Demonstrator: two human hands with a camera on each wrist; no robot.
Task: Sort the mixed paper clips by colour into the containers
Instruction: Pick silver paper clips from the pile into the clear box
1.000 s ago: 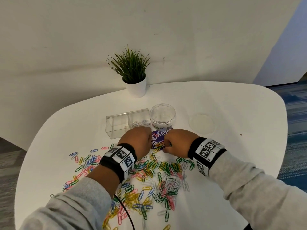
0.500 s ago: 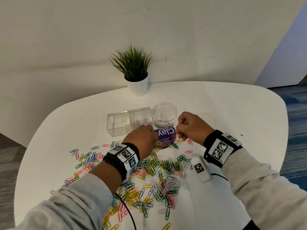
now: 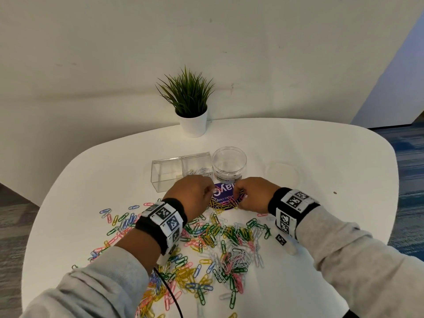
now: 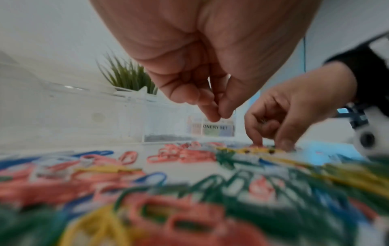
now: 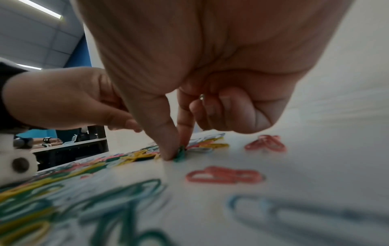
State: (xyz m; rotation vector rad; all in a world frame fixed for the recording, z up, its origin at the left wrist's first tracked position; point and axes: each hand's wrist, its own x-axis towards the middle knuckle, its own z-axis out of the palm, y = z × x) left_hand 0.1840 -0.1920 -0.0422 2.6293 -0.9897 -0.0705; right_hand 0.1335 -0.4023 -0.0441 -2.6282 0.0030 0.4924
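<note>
Several mixed paper clips point(image 3: 224, 244) in pink, yellow, green, blue and white lie spread over the white table point(image 3: 309, 143). Behind them stand a clear two-part box point(image 3: 169, 174) with pale clips in its right part, and a clear round jar point(image 3: 229, 166). A purple lid point(image 3: 223, 191) in front of the jar carries yellow clips. My left hand point(image 3: 210, 191) hovers at the lid's left edge, thumb and forefinger pinched on a thin pale clip point(image 4: 234, 111). My right hand point(image 5: 179, 149) reaches down at the lid's right edge and pinches a green clip point(image 5: 181, 154); something small and silver shows in its curled fingers.
A potted plant point(image 3: 190, 106) stands at the back of the table by the wall. A clear round lid point(image 3: 283, 177) lies right of the jar. A cable point(image 3: 169, 292) runs from my left wrist. The table's right edge drops to blue carpet.
My right hand rose toward the jar half a second ago and has come back down to the purple lid. My left hand stayed beside the lid.
</note>
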